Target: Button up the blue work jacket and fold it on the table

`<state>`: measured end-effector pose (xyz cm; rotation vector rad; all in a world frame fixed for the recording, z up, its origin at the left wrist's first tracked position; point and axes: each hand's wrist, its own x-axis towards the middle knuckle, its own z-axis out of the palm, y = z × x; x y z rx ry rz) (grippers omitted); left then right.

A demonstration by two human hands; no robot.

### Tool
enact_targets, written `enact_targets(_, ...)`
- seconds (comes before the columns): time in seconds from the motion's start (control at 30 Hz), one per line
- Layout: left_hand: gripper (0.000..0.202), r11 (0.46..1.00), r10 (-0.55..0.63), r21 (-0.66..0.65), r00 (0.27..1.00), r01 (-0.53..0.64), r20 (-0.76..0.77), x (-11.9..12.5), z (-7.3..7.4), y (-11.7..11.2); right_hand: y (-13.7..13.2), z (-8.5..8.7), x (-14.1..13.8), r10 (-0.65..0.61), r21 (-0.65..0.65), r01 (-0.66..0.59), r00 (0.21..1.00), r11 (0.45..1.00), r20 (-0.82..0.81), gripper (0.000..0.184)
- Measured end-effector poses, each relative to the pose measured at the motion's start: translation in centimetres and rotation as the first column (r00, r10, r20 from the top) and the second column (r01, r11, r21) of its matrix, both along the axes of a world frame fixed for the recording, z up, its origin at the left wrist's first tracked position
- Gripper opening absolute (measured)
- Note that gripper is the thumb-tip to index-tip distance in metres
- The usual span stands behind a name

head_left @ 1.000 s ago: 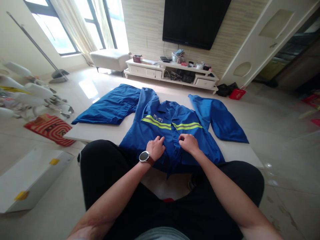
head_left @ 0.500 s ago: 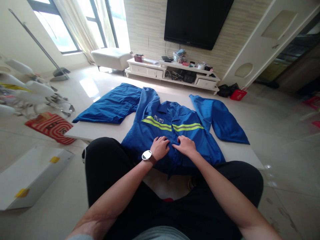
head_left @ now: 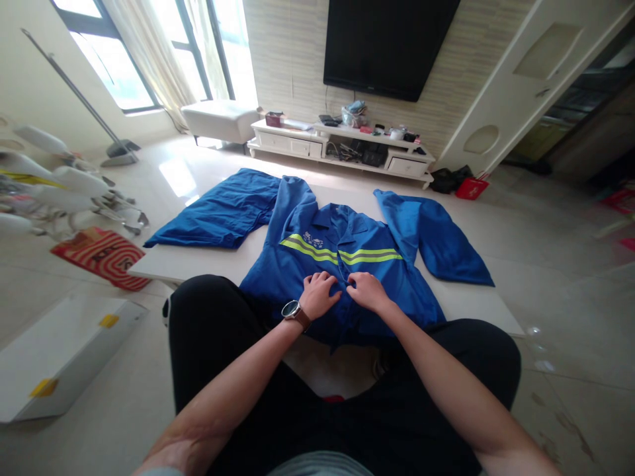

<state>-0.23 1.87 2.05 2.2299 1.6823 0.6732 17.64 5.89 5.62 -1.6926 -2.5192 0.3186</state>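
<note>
Left hand (head_left: 320, 295), right hand (head_left: 367, 291) curled over blue jacket (head_left: 342, 266) front, frame centre; pinch unclear. Best keep front edges level.

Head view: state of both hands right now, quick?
Left hand: fingers bent over the blue jacket front; grip cannot be told.
Right hand: fingers curled at the front opening; cannot tell whether it pinches cloth.

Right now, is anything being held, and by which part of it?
Left grip and right grip are at the front opening of the jacket, below its bright stripes; whether either pinches anything cannot be told.
</note>
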Motion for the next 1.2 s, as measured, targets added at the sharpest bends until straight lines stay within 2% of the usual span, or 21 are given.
enact_targets(0.27,0.023,0.998,0.049,-0.03,0.999,-0.049,-0.001,0.5,0.7,-0.4,-0.8,0.2,-0.1,0.154,0.006,-0.154,0.987,0.988,-0.036,0.012)
enact_targets(0.57,0.02,0.996,0.074,-0.04,0.997,-0.074,-0.001,0.8,0.3,-0.4,-0.9,0.3,-0.1,0.203,0.008,-0.203,0.977,0.979,-0.07,0.012)
enact_targets(0.97,0.012,0.995,0.055,-0.093,0.987,-0.041,0.15,0.9,0.1,0.2,-1.1,0.6,-0.7,0.064,-0.036,-0.062,0.997,0.997,0.041,0.019)
enact_targets(1.2,0.013,0.995,0.069,-0.09,0.977,-0.051,0.202,0.7,-0.3,0.7,-1.6,0.5,-0.8,0.089,-0.005,-0.089,0.992,0.996,0.086,0.024)
